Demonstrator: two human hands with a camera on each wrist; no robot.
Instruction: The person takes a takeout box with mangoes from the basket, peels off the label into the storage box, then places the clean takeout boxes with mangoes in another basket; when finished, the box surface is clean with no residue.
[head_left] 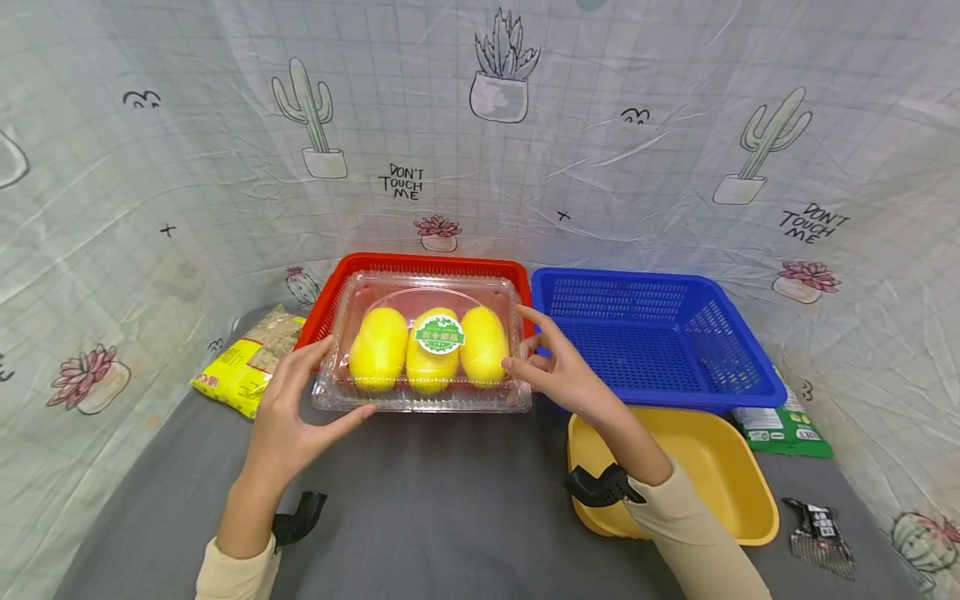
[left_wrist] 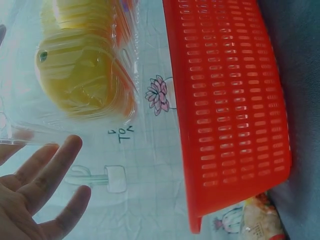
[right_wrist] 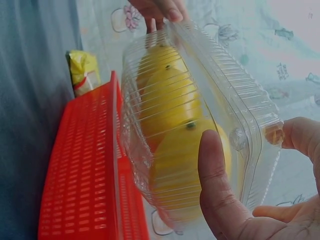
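The left hand (head_left: 285, 429) is gripping one end of the clear box (head_left: 431, 405), and the right hand (head_left: 558, 371) is pinching the opposite end. Between both hands' fingers, yellow fruits (head_left: 432, 371) are lying inside the box; beyond the fingertips, a red basket (head_left: 431, 263) is standing.

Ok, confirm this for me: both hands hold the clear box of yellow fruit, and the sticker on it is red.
Not quite: the sticker is green and white, not red, as the head view shows. The left hand and right hand do hold the clear box of yellow fruit.
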